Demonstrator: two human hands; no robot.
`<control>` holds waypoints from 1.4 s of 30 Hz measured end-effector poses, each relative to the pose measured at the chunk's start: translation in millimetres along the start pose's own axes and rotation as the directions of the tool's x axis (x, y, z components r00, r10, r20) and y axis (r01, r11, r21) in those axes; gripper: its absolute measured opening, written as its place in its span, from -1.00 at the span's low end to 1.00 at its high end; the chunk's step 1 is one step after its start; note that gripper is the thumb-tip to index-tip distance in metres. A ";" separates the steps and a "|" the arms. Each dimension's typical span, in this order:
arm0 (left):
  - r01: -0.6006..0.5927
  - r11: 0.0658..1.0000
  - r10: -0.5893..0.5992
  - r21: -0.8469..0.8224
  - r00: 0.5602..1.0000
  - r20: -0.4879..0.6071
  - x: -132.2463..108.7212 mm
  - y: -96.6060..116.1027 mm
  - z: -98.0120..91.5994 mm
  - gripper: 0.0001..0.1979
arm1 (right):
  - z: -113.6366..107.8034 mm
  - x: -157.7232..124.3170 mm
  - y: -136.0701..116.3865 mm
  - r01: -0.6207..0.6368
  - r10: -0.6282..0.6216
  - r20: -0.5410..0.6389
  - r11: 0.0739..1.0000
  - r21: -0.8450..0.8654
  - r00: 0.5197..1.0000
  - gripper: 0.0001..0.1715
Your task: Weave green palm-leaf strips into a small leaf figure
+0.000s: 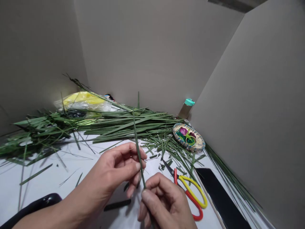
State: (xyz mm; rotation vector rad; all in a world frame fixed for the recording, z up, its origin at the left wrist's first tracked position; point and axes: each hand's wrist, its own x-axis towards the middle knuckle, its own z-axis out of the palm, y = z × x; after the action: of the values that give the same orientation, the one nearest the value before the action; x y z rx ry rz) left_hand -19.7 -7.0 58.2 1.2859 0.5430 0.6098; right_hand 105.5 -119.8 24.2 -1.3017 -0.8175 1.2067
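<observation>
a thin green leaf strip [137,143] is pinched upright at lower centre of the frame by the left hand [119,168] and right hand [162,198], above the white bench [71,165]; scissors [188,189] are seen just right.

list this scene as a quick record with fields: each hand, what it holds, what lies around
left hand: pinches the leaf strip partway up
right hand: pinches the leaf strip lower down
strip pose: near upright, tip seen against the leaf pile
scissors: red and yellow handles, on the table, right of the hands
woven dish: beyond the scissors, coloured bits inside
bottle: teal cap, far corner
yellow bag: behind the pile, left side
</observation>
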 end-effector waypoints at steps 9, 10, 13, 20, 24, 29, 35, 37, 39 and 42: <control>0.102 0.995 -0.102 -0.012 0.995 -0.024 -3.7 -35.9 -4.7 -0.77 | -8.8 8.3 14.8 0.066 -0.059 0.044 0.983 -0.171 0.997 -0.58; 0.103 0.994 -0.103 -0.020 0.994 -0.030 -4.7 -38.6 -5.1 -0.78 | -9.8 8.5 14.7 0.075 -0.067 0.048 0.980 -0.186 0.997 -0.57; 0.097 0.994 -0.098 -0.041 0.994 -0.041 -6.5 -43.4 -4.9 -0.78 | -10.9 9.5 14.1 0.075 -0.065 0.055 0.972 -0.222 0.996 -0.57; 0.097 0.993 -0.101 -0.069 0.993 -0.058 0.4 -43.6 -6.4 -0.75 | -6.5 16.7 14.5 0.021 -0.011 0.032 0.945 -0.326 0.999 -0.69; 0.048 0.998 -0.050 -0.027 0.992 -0.115 -0.6 -42.9 -8.3 -0.84 | -7.9 17.7 8.9 0.146 -0.179 -0.036 0.890 -0.432 0.983 -0.81; 0.088 0.996 -0.087 0.002 0.991 -0.102 -4.9 -43.4 -6.0 -0.78 | -8.8 15.9 6.3 0.163 -0.208 -0.052 0.877 -0.452 0.977 -0.79; 0.122 0.992 -0.121 0.023 0.991 -0.062 1.3 -40.7 -2.6 -0.79 | -7.5 13.3 8.4 0.129 -0.173 -0.067 0.896 -0.426 0.983 -0.74; 0.122 0.992 -0.121 0.025 0.991 -0.057 1.8 -39.6 -3.0 -0.83 | -8.0 12.7 8.6 0.134 -0.184 -0.081 0.899 -0.417 0.980 -0.75; 0.127 0.992 -0.125 0.024 0.990 -0.059 1.0 -39.6 -4.0 -0.84 | -9.3 12.3 9.4 0.143 -0.204 -0.111 0.902 -0.408 0.973 -0.79; 0.144 0.990 -0.144 -0.012 0.986 -0.089 -0.2 -40.9 -5.8 -0.85 | -12.0 11.2 11.5 0.152 -0.220 -0.143 0.913 -0.379 0.965 -0.78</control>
State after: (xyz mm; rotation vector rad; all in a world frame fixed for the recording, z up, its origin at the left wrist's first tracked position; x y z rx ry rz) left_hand -19.1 -9.9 17.0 1.2062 0.7019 0.5500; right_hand 117.4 -113.8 9.2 -1.5688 -1.0390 0.7907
